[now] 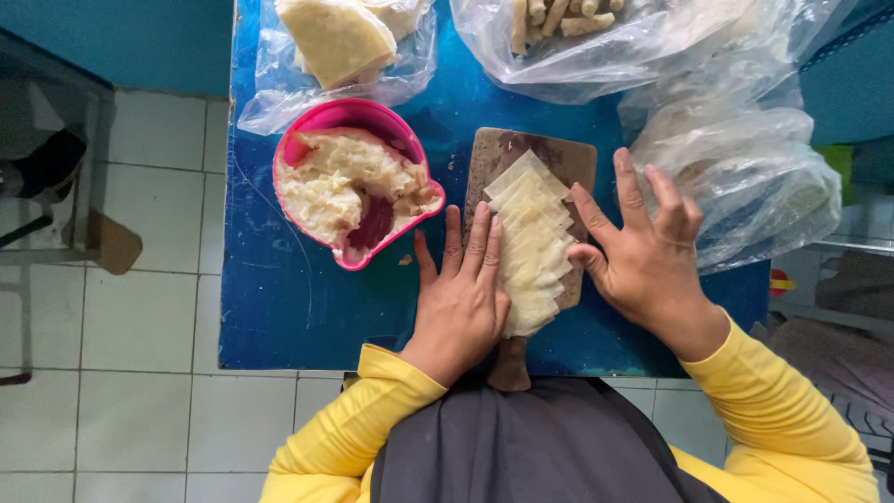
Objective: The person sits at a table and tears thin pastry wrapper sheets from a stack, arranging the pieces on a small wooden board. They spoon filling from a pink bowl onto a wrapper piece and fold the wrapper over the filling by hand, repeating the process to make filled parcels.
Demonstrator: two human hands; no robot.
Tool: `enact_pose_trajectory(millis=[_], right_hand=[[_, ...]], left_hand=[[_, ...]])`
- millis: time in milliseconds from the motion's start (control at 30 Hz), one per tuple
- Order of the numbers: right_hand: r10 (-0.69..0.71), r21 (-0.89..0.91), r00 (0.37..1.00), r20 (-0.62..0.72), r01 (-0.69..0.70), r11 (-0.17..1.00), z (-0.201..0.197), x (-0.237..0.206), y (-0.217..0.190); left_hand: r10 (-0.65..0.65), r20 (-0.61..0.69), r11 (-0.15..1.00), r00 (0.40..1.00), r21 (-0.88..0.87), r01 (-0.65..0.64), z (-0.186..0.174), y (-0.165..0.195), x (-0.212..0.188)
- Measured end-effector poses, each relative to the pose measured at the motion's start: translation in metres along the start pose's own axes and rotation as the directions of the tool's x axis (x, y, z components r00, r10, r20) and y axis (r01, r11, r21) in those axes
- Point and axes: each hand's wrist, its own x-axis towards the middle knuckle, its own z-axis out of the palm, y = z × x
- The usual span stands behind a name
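under my palms: a fanned row of pale wrapper sheets [531, 244] lies on the wooden board [507, 154], between both hands.
left hand [461, 298]: flat, fingers together, pressing the row's left edge; clamped on nothing.
right hand [643, 247]: fingers spread apart, thumb just touching the row's right edge.
beyond my left fingertips: pink bowl [326, 116] of filling.
past my right knuckles: plastic bags [736, 163].
risk: i judge uneven pressing could slide the sheets off the board onto the blue table [279, 298].
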Motion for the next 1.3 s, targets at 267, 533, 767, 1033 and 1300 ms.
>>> enact_pose_trajectory(millis=[267, 533, 767, 1033, 1300], right_hand=[[-0.147, 0.476, 0.988, 0.039, 0.111, 0.872, 0.015, -0.027, -0.015], [0.055, 0.603, 0.998, -0.023, -0.030, 0.797, -0.005, -0.049, -0.008], [-0.021, -0.062, 0.980, -0.200, 0.009, 0.998, -0.002, -0.042, -0.045], [0.091, 0.137, 0.953, -0.288, -0.053, 0.989, -0.030, -0.090, -0.023], [0.489, 0.325, 0.798, -0.352, -0.386, 0.863, -0.013, -0.089, 0.063]], left_hand=[[0.014, -0.005, 1.000, 1.000, 0.012, -0.014, 0.003, -0.001, 0.000], [0.023, -0.029, 1.000, 0.999, 0.017, -0.023, 0.007, 0.000, -0.003], [0.047, -0.069, 0.995, 0.997, 0.094, -0.041, 0.014, -0.001, -0.006], [0.080, -0.121, 0.992, 0.989, 0.103, -0.067, 0.017, -0.004, -0.009], [0.124, -0.232, 0.992, 0.965, 0.015, -0.124, 0.005, 0.015, -0.028]])
